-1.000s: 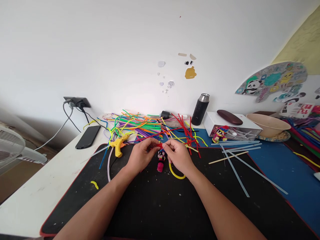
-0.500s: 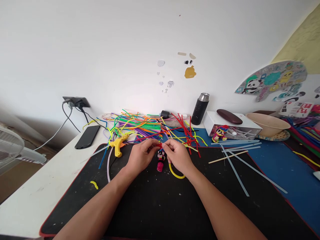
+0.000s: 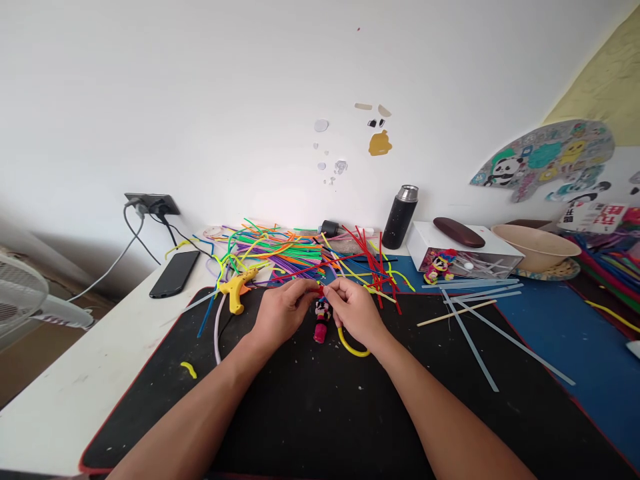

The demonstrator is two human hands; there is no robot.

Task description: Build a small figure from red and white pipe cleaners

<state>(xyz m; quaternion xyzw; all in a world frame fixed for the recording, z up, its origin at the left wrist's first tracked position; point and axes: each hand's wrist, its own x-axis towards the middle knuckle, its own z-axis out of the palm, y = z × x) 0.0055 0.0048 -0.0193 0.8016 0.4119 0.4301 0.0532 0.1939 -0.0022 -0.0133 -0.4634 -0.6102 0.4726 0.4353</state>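
My left hand (image 3: 285, 312) and my right hand (image 3: 357, 312) meet over the mat, both with fingers pinched. Between their fingertips shows a short piece of red pipe cleaner (image 3: 319, 291). Just below it is a small pipe-cleaner figure (image 3: 323, 310) with a black and white face, a blue top and a pink lower end (image 3: 320, 333). Whether the red piece is joined to the figure is hidden by my fingers. A thick yellow curved strand (image 3: 354, 351) comes out from under my right hand and rests on the mat.
On the black mat (image 3: 320, 413) lie a yellow glue gun (image 3: 235, 292), a yellow scrap (image 3: 189, 370) and translucent glue sticks (image 3: 473, 347). Behind are piled pipe cleaners (image 3: 285, 250), a black flask (image 3: 401, 217) and a white box (image 3: 425, 235) with a finished-looking figure (image 3: 439, 267) before it. A phone (image 3: 175, 275) lies left.
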